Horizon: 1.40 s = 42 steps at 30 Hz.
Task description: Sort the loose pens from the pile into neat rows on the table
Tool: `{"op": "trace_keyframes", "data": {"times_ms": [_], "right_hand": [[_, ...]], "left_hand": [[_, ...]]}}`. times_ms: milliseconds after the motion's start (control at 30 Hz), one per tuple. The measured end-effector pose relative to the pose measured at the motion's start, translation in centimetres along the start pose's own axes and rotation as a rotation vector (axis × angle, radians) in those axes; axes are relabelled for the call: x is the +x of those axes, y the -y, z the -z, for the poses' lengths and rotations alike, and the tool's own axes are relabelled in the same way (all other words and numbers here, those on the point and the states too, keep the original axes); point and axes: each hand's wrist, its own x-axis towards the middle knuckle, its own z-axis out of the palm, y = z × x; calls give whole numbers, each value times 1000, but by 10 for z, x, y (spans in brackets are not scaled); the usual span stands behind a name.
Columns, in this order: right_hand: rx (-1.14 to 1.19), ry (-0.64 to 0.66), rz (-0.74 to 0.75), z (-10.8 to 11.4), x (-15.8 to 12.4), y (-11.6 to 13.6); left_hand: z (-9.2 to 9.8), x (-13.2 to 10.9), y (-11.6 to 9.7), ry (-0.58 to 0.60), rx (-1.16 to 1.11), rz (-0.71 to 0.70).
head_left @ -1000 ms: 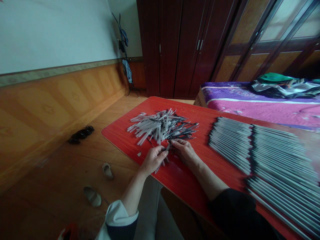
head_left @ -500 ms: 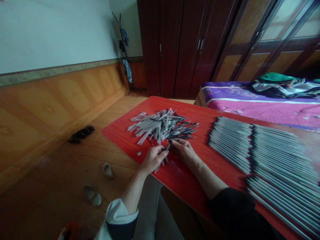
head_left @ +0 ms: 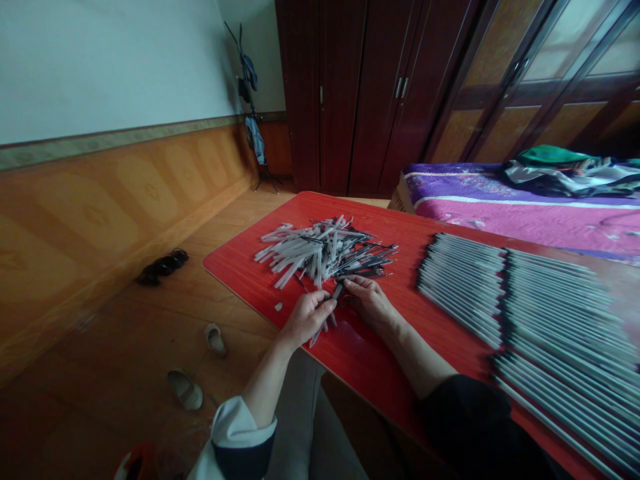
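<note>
My left hand [head_left: 309, 317] is pinched around a short dark grey tube [head_left: 339, 291], which slants up between the two hands. My right hand [head_left: 371, 303] has its thumb and fingers closed at the tube's upper end; what lies inside that pinch is partly hidden. Some thin clear tubes [head_left: 330, 323] show below my left fingers. Just beyond the hands is a loose heap of whitish plastic tubes [head_left: 295, 250], mixed with thin black sticks that look like pen refills [head_left: 367, 259]. A small white scrap [head_left: 279, 307] lies left of my left hand.
On the right of the red table [head_left: 395, 227], long pale rods with black ends [head_left: 465, 280] lie in neat rows. A bed [head_left: 475, 210] stands behind the table, near dark wardrobes [head_left: 345, 100]. Shoes [head_left: 185, 390] and a coat stand [head_left: 253, 100] are on the left.
The hands stay almost in place at the grey tube, with only a slight shift of the fingers. The heap and the rows look the same.
</note>
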Motion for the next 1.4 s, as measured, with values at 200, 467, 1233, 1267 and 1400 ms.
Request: {"op": "trace_keyframes", "data": {"times_ms": [200, 467, 1233, 1267, 1400], "right_hand": [[-36, -40, -4, -2, 0, 0], [16, -63, -28, -4, 0, 2], [-42, -94, -26, -4, 0, 2], [-34, -108, -31, -4, 0, 2], [10, -96, -22, -4, 1, 2]], "left_hand": [[-1, -1, -5, -15, 12, 1], [-2, 0, -1, -27, -5, 2], [-2, -1, -3, -24, -26, 8], [-2, 0, -2, -25, -31, 11], [-2, 0, -1, -31, -46, 16]]}}
